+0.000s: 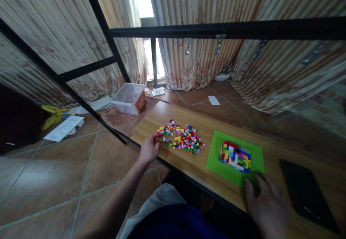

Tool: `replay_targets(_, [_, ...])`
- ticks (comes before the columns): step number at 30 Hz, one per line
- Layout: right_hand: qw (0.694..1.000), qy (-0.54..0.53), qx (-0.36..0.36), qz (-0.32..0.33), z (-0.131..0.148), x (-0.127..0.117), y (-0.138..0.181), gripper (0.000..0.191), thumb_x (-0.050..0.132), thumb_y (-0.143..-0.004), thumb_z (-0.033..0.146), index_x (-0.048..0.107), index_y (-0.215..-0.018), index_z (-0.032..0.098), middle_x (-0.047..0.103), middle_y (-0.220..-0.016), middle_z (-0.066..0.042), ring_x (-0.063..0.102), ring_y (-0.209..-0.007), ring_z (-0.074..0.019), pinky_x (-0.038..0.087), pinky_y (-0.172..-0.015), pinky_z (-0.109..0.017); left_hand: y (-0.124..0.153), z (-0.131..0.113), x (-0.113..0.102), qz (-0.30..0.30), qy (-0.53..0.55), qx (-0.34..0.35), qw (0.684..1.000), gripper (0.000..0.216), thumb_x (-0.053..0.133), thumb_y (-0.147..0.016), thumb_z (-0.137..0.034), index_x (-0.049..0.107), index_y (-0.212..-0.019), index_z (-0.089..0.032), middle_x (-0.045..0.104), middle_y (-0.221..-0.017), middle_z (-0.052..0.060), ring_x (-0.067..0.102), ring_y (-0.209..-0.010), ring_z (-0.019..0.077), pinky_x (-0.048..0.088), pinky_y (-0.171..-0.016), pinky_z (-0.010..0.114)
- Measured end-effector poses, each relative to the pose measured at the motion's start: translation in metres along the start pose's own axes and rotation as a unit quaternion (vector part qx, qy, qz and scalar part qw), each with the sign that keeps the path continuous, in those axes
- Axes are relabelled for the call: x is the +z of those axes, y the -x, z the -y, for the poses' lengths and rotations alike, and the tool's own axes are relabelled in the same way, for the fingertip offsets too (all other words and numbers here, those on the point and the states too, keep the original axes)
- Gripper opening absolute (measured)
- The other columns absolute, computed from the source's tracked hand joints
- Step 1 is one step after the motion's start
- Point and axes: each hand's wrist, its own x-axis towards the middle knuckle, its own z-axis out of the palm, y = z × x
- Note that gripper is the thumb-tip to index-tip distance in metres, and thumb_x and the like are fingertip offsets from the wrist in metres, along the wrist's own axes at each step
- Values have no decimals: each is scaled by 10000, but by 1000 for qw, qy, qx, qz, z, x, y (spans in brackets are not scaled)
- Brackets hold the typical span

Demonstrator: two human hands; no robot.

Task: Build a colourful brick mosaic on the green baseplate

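A pile of small coloured bricks [181,138] lies on the wooden table [205,123]. My left hand [148,149] reaches to the pile's left edge with its fingers curled in among the bricks; what they hold, if anything, is hidden. To the right lies a green baseplate [216,156] with a patch of red, yellow, blue and white bricks [234,156] built on it. My right hand [266,204] rests at the near edge of the baseplate, its fingers on the corner, blurred.
A black flat device [308,195] lies on the table at the far right. On the tiled floor beyond stand a clear plastic box [128,97], papers [65,127] and a yellow object [54,114]. A black metal frame [216,30] crosses overhead, with curtains behind.
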Motion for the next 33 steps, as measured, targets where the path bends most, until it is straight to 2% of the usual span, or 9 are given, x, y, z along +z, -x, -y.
replay_targets(7, [1000, 1, 10, -1, 1, 0, 1, 552, 350, -888, 527, 614, -1157, 124, 581, -1264, -182, 533, -1140, -364, 430, -941, -514, -9, -10, 7, 29, -25, 48, 998, 116, 546, -749, -109, 631, -807, -163, 602, -802, 52, 574, -774, 185, 452, -764, 298])
replay_targets(17, [1000, -20, 13, -3, 2, 2, 1, 545, 346, -902, 529, 604, -1173, 133, 574, -1265, -177, 514, -1155, -337, 404, -947, -494, -14, -24, 26, -8, 47, 39, 998, 196, 570, -798, -209, 608, -986, -170, 658, -865, 49, 601, -731, 167, 445, -688, 273])
replay_targets(22, [1000, -24, 14, -11, 4, 1, 2, 558, 334, -911, 543, 603, -1174, 131, 575, -1262, -169, 508, -1157, -328, 398, -955, -482, -22, -35, 34, -15, 83, 45, 995, 142, 575, -749, -158, 603, -887, -173, 648, -763, 17, 586, -648, 143, 424, -628, 249])
replay_targets(27, [1000, -23, 10, -10, 4, 1, 1, 556, 330, -918, 539, 603, -1175, 128, 571, -1265, -169, 502, -1163, -324, 395, -961, -475, -24, -39, 38, 3, 108, 76, 991, 154, 564, -688, -108, 582, -824, -176, 618, -700, -7, 565, -611, 131, 410, -612, 243])
replay_targets(33, [1000, -16, 15, -6, 5, 0, 0, 547, 331, -920, 540, 604, -1170, 138, 573, -1272, -154, 505, -1163, -318, 404, -962, -470, -24, -48, 43, 47, 67, 129, 988, 90, 569, -703, -110, 525, -677, -184, 563, -636, -19, 527, -620, 129, 363, -607, 233])
